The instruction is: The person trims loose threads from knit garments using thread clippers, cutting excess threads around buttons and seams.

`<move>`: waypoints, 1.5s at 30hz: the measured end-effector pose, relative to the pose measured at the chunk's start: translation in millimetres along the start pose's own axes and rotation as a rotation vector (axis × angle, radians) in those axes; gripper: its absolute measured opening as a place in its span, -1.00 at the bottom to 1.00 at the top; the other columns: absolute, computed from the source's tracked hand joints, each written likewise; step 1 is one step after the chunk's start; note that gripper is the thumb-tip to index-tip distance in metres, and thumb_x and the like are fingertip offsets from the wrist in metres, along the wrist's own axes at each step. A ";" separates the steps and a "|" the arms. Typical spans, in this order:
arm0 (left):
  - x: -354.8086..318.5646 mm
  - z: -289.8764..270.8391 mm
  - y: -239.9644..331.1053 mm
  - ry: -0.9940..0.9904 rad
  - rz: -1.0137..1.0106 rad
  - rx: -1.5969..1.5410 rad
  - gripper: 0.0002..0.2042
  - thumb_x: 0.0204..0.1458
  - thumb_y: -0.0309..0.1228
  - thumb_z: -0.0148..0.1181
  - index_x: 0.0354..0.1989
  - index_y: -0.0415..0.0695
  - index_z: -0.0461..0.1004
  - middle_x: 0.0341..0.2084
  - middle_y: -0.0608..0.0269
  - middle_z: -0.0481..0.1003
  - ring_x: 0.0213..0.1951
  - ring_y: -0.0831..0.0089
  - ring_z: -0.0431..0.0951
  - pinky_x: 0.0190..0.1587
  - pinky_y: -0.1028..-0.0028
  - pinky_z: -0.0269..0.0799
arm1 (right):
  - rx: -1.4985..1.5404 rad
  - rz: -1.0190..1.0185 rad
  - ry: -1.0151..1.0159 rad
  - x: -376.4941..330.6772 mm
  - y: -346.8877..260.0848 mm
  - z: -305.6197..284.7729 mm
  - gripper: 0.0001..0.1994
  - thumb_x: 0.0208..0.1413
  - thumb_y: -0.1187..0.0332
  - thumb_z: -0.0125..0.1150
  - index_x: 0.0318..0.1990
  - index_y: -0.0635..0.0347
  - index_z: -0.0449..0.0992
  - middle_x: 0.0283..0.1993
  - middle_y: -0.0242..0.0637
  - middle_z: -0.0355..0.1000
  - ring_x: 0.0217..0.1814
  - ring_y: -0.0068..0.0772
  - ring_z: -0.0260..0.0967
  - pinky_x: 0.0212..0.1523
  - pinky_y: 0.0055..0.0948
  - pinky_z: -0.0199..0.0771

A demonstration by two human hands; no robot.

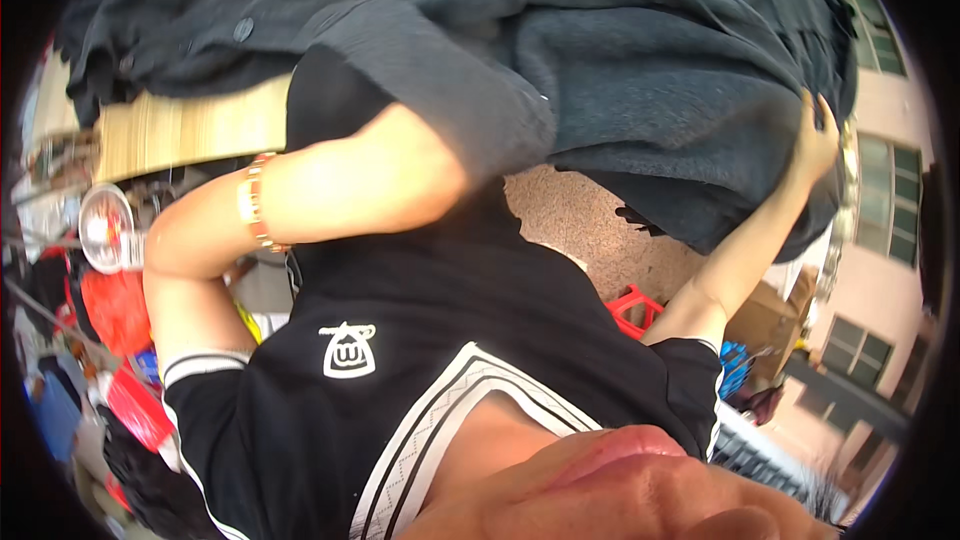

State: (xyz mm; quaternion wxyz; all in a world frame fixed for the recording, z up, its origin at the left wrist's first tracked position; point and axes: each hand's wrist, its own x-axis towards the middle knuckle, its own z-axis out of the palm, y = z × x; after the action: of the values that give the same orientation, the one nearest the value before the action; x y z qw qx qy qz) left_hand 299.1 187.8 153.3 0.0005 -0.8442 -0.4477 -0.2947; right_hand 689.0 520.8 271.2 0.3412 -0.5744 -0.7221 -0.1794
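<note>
A large dark grey cloth (650,70), with what looks like a fringed edge on its right side, spreads in folds before me. My right hand (818,140) reaches out to its right edge, fingers closed on the fabric. My left arm, wearing a gold-coloured bracelet (257,202), bends across my front. A flap of dark grey fabric (450,80) drapes over my left hand (430,165), hiding the fingers. To the left of the cloth lies a dark garment (180,50) with large round buttons.
A pale, ribbed straw-coloured surface (190,130) shows under the garment at left. Below it are a round white container (106,228) and red bags (115,310). Speckled floor (570,220) and a red plastic frame (633,312) appear below the cloth. A pink building (870,300) stands at right.
</note>
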 end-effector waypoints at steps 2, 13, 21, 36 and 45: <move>-20.0 17.7 5.3 -0.128 0.130 0.080 -0.70 -0.01 -0.44 0.08 -0.11 -0.34 0.46 -0.14 -0.09 0.47 -0.02 0.08 0.47 0.08 0.26 0.34 | 0.007 -0.061 0.083 -3.1 1.1 5.8 -0.52 -0.06 -0.07 0.32 -0.13 0.12 0.62 -0.13 -0.17 0.55 -0.06 -0.21 0.48 0.00 -0.37 0.36; 56.2 -43.6 -32.8 -0.330 -0.150 -0.859 -0.75 0.09 -0.35 0.15 -0.17 -0.27 0.51 -0.35 0.19 0.55 -0.33 0.42 0.53 -0.27 0.45 0.45 | 0.938 -0.011 -0.246 -10.3 -137.1 -76.3 -0.84 0.08 0.41 0.27 -0.24 0.32 0.60 -0.46 -0.43 0.43 -0.63 -0.81 0.07 -0.62 -0.76 -0.07; 140.1 -46.8 -59.9 0.353 -0.098 -1.345 -0.62 0.01 -0.35 0.31 -0.05 -0.30 0.44 -0.13 0.18 0.50 -0.11 0.42 0.50 -0.06 0.49 0.45 | 1.075 -0.213 -0.529 -25.3 -237.2 -55.4 -0.83 0.10 0.41 0.22 -0.21 0.33 0.58 -0.37 -0.39 0.46 -0.64 -0.81 0.06 -0.61 -0.76 -0.02; -156.7 -165.4 -165.9 1.376 -0.577 -0.704 -0.67 0.17 -0.37 0.04 0.07 -0.23 0.36 0.05 0.10 0.40 0.09 0.28 0.39 0.18 0.29 0.24 | 1.326 -0.200 -0.725 -114.4 -276.4 9.1 -0.81 0.15 0.43 0.12 -0.15 0.33 0.53 -0.19 -0.31 0.52 -0.65 -0.81 0.05 -0.58 -0.76 0.07; -242.9 -106.8 -159.8 1.703 -1.184 -0.917 -0.64 0.15 -0.32 0.00 0.08 -0.22 0.34 0.09 0.06 0.38 0.14 0.10 0.34 0.25 0.01 0.12 | 1.514 -0.030 -0.898 -191.7 -298.3 55.7 -0.78 0.03 0.47 0.28 -0.13 0.23 0.58 -0.55 -0.59 0.37 -0.64 -0.86 0.10 -0.60 -0.79 -0.02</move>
State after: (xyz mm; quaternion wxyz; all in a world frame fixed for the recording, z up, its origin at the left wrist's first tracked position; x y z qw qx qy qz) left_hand 21.8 71.8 78.6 -0.1437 0.0548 -0.4804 -0.8634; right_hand 409.7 339.3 137.7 0.3116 -0.2008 -0.7207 0.5858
